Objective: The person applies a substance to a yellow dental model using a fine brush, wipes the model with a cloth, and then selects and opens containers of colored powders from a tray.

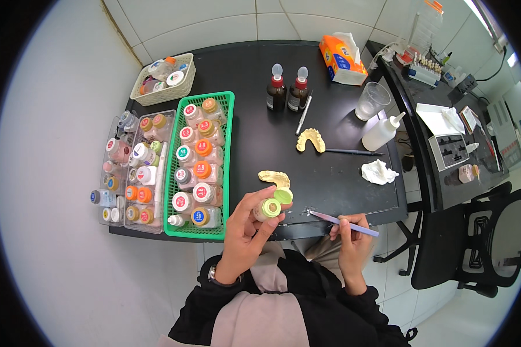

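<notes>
My left hand point(244, 226) holds a small clear bottle with a green flip-top lid point(268, 209) between thumb and fingers. The lid's cap stands open, toward the dental casts. In my right hand point(353, 246) is a slim lavender-handled tool point(359, 229), gripped like a pen. Its narrow silvery tip points left, close to white crumbs on the table's near edge. What kind of tip it has is too small to tell. Just beyond my left fingers lies a cream dental cast point(274, 177), partly hidden by them. Another horseshoe-shaped cast point(311, 140) lies farther back.
On the black table point(255, 139), a green basket point(231, 150) of capped bottles stands left. Two brown dropper bottles point(276, 95) stand at the back. Toward the right are a dark rod point(353, 152), crumpled tissue point(379, 172), a white squeeze bottle point(381, 134) and a clear cup point(372, 102).
</notes>
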`<state>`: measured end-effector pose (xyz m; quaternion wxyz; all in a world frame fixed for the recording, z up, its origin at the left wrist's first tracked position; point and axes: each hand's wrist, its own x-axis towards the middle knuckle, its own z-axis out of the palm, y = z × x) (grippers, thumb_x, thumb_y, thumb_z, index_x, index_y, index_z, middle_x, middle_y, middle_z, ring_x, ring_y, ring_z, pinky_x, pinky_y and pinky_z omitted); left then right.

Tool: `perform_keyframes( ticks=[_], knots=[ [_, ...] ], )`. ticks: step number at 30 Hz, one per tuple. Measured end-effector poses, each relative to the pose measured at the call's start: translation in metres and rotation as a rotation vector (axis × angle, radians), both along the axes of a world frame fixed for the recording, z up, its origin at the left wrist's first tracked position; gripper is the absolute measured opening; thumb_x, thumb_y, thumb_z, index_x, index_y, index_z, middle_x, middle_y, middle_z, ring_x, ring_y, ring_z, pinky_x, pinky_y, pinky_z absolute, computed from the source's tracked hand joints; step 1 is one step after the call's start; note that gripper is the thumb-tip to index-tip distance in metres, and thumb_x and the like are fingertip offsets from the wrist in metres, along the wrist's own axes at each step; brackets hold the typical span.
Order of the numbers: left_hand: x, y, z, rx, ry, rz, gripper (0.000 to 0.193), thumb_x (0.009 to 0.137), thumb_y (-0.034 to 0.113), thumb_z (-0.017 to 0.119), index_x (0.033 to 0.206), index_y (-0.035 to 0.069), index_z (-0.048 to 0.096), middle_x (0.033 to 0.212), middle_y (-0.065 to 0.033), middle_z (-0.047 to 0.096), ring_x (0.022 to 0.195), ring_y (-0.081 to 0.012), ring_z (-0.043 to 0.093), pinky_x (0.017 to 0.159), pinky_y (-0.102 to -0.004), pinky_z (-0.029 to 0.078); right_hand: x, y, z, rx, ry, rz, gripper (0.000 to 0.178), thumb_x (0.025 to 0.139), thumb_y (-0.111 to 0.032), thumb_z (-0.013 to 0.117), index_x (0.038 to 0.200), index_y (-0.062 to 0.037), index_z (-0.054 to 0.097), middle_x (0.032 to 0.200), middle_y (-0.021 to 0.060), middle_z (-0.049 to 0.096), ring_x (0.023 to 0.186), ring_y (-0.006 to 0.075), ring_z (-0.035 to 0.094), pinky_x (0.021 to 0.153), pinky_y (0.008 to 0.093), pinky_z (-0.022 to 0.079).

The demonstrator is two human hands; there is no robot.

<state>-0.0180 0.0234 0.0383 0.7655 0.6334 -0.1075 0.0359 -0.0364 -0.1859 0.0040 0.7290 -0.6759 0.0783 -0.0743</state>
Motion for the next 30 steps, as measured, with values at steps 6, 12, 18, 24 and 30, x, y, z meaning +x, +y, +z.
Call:
perform_keyframes(
  ticks=[6, 12, 18, 24, 30],
  knots=[
    [0.0, 0.003, -0.001, -0.037, 0.033, 0.009, 0.044, 0.09, 0.003, 0.052, 0.13, -0.001, 0.037, 0.117, -0.0127, 0.05, 0.11, -0.0293, 0.056, 0.087, -0.0301, 0.05, -0.01, -0.004, -0.008, -0.327, -0.042, 0.039, 0.009, 0.086, -0.005, 0.06, 0.088, 0.003, 0.056, 0.074, 0.009, 0.06, 0.067, 0.0149, 0.059, 0.061, 0.0248, 0.048],
    [-0.001, 0.003, 0.005, -0.083, 0.054, 0.004, 0.042, 0.091, 0.002, 0.05, 0.13, 0.0, 0.038, 0.118, -0.0122, 0.047, 0.11, -0.0275, 0.056, 0.087, -0.0294, 0.049, -0.012, -0.011, -0.004, -0.792, -0.552, 0.307, 0.022, 0.073, 0.008, 0.065, 0.094, 0.0014, 0.061, 0.083, 0.0143, 0.061, 0.073, 0.0287, 0.06, 0.065, 0.0306, 0.049],
    [-0.003, 0.003, 0.013, -0.105, 0.162, -0.074, 0.045, 0.092, 0.004, 0.05, 0.133, 0.001, 0.034, 0.126, -0.0128, 0.044, 0.109, -0.0258, 0.057, 0.085, -0.0289, 0.05, -0.017, -0.016, -0.022, -0.584, -0.396, 0.215, 0.017, 0.08, 0.004, 0.062, 0.096, 0.0002, 0.06, 0.087, 0.0135, 0.061, 0.076, 0.0237, 0.061, 0.067, 0.0308, 0.049],
    [-0.008, -0.003, 0.021, -0.008, 0.206, -0.072, 0.041, 0.09, 0.007, 0.054, 0.128, 0.001, 0.038, 0.111, -0.0157, 0.055, 0.094, -0.0269, 0.064, 0.076, -0.0276, 0.054, -0.014, -0.004, -0.02, 0.006, -0.345, -0.053, 0.024, 0.098, -0.018, 0.041, 0.112, 0.0008, 0.047, 0.096, 0.0153, 0.058, 0.083, 0.0198, 0.059, 0.077, 0.0324, 0.05],
    [-0.02, -0.015, 0.018, 0.401, 0.004, -0.16, 0.037, 0.083, 0.01, 0.064, 0.116, 0.001, 0.051, 0.109, -0.012, 0.058, 0.091, -0.0191, 0.062, 0.074, -0.0279, 0.052, -0.001, 0.017, 0.04, -0.136, -0.282, 0.166, 0.03, 0.095, -0.02, 0.047, 0.107, 0.0046, 0.058, 0.114, 0.0186, 0.06, 0.101, 0.0223, 0.059, 0.085, 0.0317, 0.046]
  ],
)
